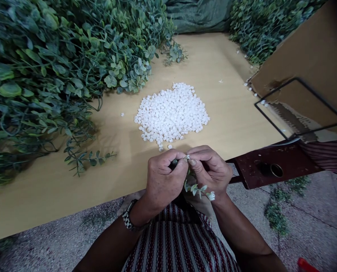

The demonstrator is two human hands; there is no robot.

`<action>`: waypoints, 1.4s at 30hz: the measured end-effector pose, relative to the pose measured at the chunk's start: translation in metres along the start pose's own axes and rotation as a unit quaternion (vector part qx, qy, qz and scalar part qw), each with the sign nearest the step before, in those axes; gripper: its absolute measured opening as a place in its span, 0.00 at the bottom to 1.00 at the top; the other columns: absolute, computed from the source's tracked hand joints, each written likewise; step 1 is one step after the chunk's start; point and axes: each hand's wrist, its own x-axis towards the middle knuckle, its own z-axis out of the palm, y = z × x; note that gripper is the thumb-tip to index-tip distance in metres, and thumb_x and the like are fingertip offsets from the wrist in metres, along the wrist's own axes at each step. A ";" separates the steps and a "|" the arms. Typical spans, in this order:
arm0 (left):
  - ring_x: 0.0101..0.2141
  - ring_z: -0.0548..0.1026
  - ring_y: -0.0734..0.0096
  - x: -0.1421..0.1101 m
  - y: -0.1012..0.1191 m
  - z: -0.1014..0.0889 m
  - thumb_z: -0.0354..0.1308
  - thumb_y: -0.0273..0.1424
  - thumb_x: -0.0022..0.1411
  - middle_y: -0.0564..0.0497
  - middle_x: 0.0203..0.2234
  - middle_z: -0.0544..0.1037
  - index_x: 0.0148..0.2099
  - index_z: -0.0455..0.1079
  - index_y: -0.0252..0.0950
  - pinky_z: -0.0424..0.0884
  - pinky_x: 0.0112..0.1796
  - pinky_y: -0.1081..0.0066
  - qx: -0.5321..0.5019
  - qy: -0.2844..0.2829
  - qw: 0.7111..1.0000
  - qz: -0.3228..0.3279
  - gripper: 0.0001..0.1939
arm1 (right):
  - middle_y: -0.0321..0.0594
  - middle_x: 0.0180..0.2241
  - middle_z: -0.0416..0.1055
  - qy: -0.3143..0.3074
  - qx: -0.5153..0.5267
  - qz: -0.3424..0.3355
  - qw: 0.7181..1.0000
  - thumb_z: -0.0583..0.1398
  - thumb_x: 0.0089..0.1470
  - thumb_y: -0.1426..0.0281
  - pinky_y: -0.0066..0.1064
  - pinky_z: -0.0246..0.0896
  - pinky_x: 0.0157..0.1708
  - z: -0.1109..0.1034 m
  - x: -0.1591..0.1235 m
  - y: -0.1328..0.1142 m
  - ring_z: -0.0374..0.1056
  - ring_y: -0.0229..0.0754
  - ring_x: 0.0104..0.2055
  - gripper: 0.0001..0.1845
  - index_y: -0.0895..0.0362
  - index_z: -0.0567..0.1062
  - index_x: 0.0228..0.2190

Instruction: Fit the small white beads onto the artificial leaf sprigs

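Above the near edge of the table, my left hand (166, 177) is closed, its thumb and finger pinched on an artificial leaf sprig; something dark shows inside its curled fingers. My right hand (211, 170) meets it fingertip to fingertip, pinching a small white flower piece (188, 156) at a sprig tip. Below the fingers hangs a green leafy part of the sprig (195, 189) that ends in a white flower (211, 195). The fingers hide most of the stem. Just beyond both hands lies a heap of small white flower pieces (172, 113), with a few loose ones nearby.
Artificial greenery (72, 49) is piled over the table's left side, and more greenery (270, 26) stands at back right. A cardboard sheet (307, 68) and a black wire frame (321, 96) are on the right. A dark red stool (282, 166) stands beside the table (108, 181).
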 end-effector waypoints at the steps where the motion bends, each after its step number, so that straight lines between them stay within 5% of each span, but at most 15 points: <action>1: 0.18 0.61 0.81 0.000 0.000 0.000 0.54 0.20 0.54 0.58 0.15 0.66 0.22 0.70 0.34 0.57 0.19 0.78 -0.003 -0.002 1.000 0.000 0.10 | 0.37 0.30 0.75 -0.004 0.006 -0.003 1.000 0.61 0.54 0.80 0.32 0.68 0.32 0.000 0.000 0.001 0.72 0.39 0.34 0.09 0.53 0.77 0.33; 10: 0.19 0.64 0.79 0.000 -0.006 0.000 0.54 0.22 0.56 0.57 0.16 0.69 0.24 0.70 0.33 0.61 0.21 0.78 -0.012 -0.017 1.000 0.006 0.09 | 0.38 0.33 0.75 -0.057 -0.005 -0.023 0.998 0.60 0.55 0.79 0.32 0.69 0.35 -0.009 0.003 0.001 0.72 0.40 0.38 0.09 0.53 0.76 0.35; 13: 0.20 0.66 0.78 -0.001 -0.007 -0.002 0.54 0.24 0.57 0.56 0.17 0.70 0.26 0.70 0.34 0.63 0.23 0.77 -0.026 -0.032 0.999 -0.002 0.08 | 0.38 0.33 0.76 -0.070 0.037 0.042 0.996 0.60 0.58 0.74 0.31 0.70 0.35 -0.015 0.003 -0.002 0.73 0.39 0.37 0.07 0.53 0.77 0.37; 18: 0.21 0.69 0.77 -0.007 -0.006 -0.003 0.55 0.24 0.57 0.54 0.20 0.73 0.28 0.71 0.34 0.65 0.25 0.76 -0.064 -0.042 0.997 0.005 0.06 | 0.37 0.31 0.76 0.016 0.075 0.101 0.992 0.60 0.58 0.69 0.32 0.70 0.36 -0.026 0.006 -0.003 0.73 0.39 0.34 0.05 0.54 0.77 0.36; 32: 0.27 0.73 0.73 -0.022 -0.013 0.006 0.57 0.22 0.60 0.51 0.25 0.76 0.33 0.73 0.34 0.69 0.29 0.74 -0.106 -0.043 0.982 0.150 0.06 | 0.37 0.29 0.74 -0.106 0.076 0.035 0.991 0.61 0.57 0.73 0.32 0.65 0.34 -0.049 0.003 -0.013 0.71 0.39 0.33 0.05 0.54 0.78 0.33; 42: 0.27 0.75 0.74 -0.021 -0.013 0.011 0.56 0.18 0.59 0.51 0.25 0.77 0.33 0.73 0.34 0.71 0.29 0.75 -0.067 -0.054 0.965 0.249 0.08 | 0.32 0.25 0.69 -0.160 0.152 0.145 0.964 0.67 0.51 0.67 0.25 0.61 0.26 -0.048 0.008 -0.018 0.64 0.32 0.26 0.07 0.55 0.74 0.28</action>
